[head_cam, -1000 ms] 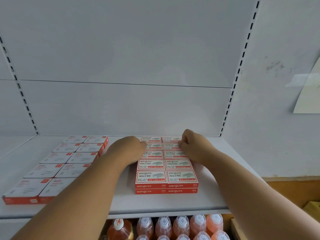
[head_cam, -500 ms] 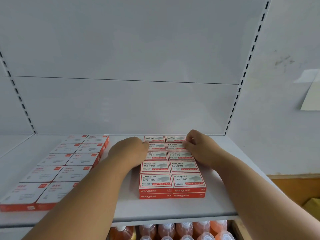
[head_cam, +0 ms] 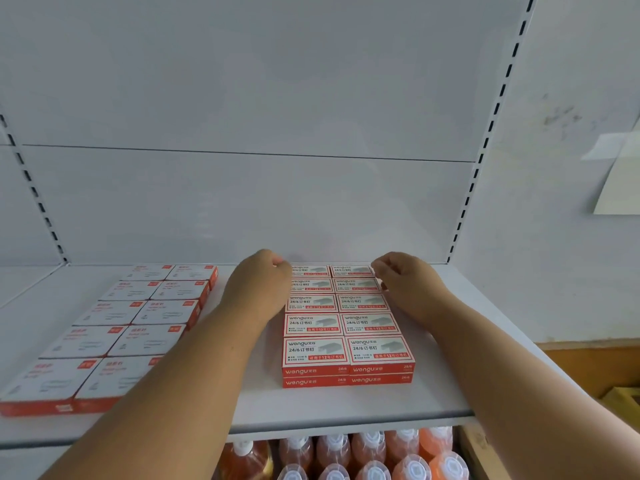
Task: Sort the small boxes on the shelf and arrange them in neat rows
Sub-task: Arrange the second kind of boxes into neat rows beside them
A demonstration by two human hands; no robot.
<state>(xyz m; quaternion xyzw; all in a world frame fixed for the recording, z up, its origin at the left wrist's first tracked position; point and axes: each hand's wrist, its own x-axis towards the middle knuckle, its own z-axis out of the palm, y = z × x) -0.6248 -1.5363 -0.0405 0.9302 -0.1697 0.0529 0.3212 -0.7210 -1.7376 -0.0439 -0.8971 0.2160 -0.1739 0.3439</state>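
Taking the staple boxes [head_cam: 347,323] in the middle of the white shelf [head_cam: 346,407] as the landmark: far to their left, with a strip of bare shelf between, lies a second block of flat white-topped boxes with red sides [head_cam: 114,334], set two across and five deep, running from the shelf's front edge back toward the rear panel. The left hand [head_cam: 258,287] sits just at the left side of the staple boxes near their back rows, knuckles up, fingers curled under; it seems to lie against the side of the block, but whether the fingertips grip a box cannot be told, since the back of the hand hides them. The staple boxes themselves stand in two neat columns of five rows, edges touching, red-bordered with grey print on top, and the front pair shows a second layer beneath it. The right hand [head_cam: 407,285] is at the right side of the same back rows, fingers curled loosely inward above the edge of the rear boxes; no box is seen pinched between them, and contact with the block cannot be made out for certain. Both forearms reach in from the near edge of the shelf on either side of the block. Below the staple boxes, under the shelf's front lip, stand orange bottles with pale caps [head_cam: 349,459]. To the far right of the block a sheet of paper [head_cam: 620,181] hangs on the wall.
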